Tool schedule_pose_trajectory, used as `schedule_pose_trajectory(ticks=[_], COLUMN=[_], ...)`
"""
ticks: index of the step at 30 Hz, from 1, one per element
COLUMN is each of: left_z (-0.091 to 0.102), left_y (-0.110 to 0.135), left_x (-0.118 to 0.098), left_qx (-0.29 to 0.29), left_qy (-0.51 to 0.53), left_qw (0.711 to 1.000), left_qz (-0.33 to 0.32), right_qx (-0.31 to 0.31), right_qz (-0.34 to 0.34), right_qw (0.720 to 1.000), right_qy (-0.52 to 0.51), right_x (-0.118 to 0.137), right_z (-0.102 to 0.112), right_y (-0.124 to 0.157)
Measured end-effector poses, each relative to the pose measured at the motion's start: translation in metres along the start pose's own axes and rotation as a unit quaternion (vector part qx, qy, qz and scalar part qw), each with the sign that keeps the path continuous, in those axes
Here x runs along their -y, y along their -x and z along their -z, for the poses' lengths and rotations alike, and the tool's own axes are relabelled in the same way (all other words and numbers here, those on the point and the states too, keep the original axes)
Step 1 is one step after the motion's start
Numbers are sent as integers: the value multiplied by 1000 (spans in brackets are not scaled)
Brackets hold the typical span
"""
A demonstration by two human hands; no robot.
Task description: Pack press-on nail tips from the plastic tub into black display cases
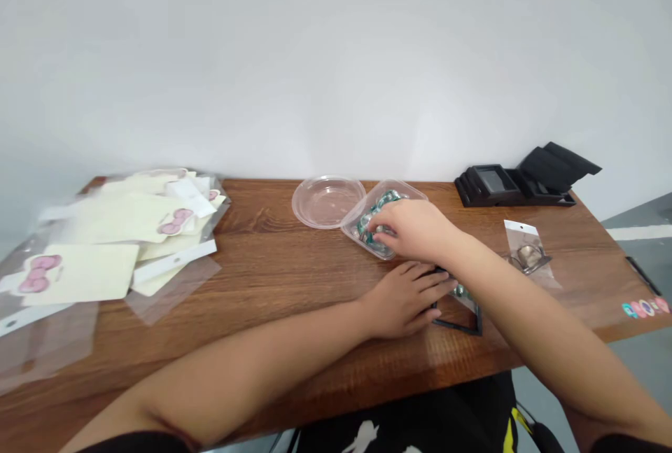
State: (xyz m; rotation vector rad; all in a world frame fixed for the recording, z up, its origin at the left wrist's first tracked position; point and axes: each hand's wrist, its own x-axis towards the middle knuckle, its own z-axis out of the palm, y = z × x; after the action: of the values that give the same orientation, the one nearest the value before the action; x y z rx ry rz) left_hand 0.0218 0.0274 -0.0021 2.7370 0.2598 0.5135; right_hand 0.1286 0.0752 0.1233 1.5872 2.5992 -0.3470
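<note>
Holding right hand curled over beads in tub, cannot tell whether pinching any; resting left hand, spread, on frame. Likely light, hard, slippery beads, best pinched singly.

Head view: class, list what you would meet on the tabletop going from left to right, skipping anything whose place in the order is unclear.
Pile of clear sleeves with cream cards → round clear plastic dish → clear tub → black frame → small clear packet → row of coloured round marks.
</note>
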Motion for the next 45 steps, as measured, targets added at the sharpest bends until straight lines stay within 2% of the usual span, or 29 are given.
schedule_pose_trajectory(ticks=[2, 4, 15, 22, 28, 30, 34, 36, 40, 45], left_z=[0, -1, -3, -3, -2, -2, 0, 1, 2, 0], left_y=[0, 0, -1, -1, -1, -1, -1, -2, -2, -2], left_x=[0, 0, 0, 0, -1, -1, -2, -2, -2, -2], left_qx=[6, 8, -2, 4, -3, -6, 0, 4, 6, 0], left_qy=[-4, -7, 4, 1, -15, -21, -26, -24, -22, -19], left_qw=[1000, 1000, 1000, 1000, 1000, 1000, 1000, 1000, 1000, 1000], left_qz=[5, 2, 1, 5, 0, -1, 2, 3, 9, 8], right_qx=[34, 53, 88, 67, 9, -19, -23, -24, -50, -26], right_qz=[-15, -31, -62, -50, -35, -25, -33, -40, -30, 6], right_qw=[999, 998, 994, 996, 994, 979, 904, 880, 852, 801], right_qy=[23, 30, 19, -4, -100, -203, -426, -472, -520, -598], right_x=[-4, -7, -12, -15, -21, -24, -28, -30, -32, -32], right_z=[-7, -12, -14, -19, -11, -8, -9, -11, -16, -17], right_y=[-23, -33, -31, -31, -23, -18, -11, -9, -7, -7])
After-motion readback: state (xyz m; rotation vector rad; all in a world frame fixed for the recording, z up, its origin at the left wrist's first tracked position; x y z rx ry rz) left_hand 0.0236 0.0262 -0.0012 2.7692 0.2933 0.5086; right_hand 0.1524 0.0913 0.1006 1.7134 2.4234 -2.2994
